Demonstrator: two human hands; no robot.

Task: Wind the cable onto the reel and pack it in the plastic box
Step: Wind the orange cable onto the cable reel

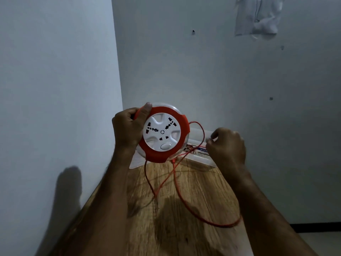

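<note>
My left hand (127, 126) grips the round orange reel (166, 156) by its left rim and holds it upright above the table, its white socket face (162, 133) turned toward me. The thin orange cable (184, 196) comes out of the reel's lower edge, loops loosely over the wooden table and rises to my right hand (227, 146). That hand is closed, pinching the cable to the right of the reel. The clear plastic box (201, 159) lies at the table's far end against the wall, partly hidden behind the reel and my right hand.
The wooden table (166, 228) is narrow and stands in a corner between two pale walls. A printed label (200, 151) shows inside the box. A clear plastic bag (258, 17) hangs on the wall at the upper right.
</note>
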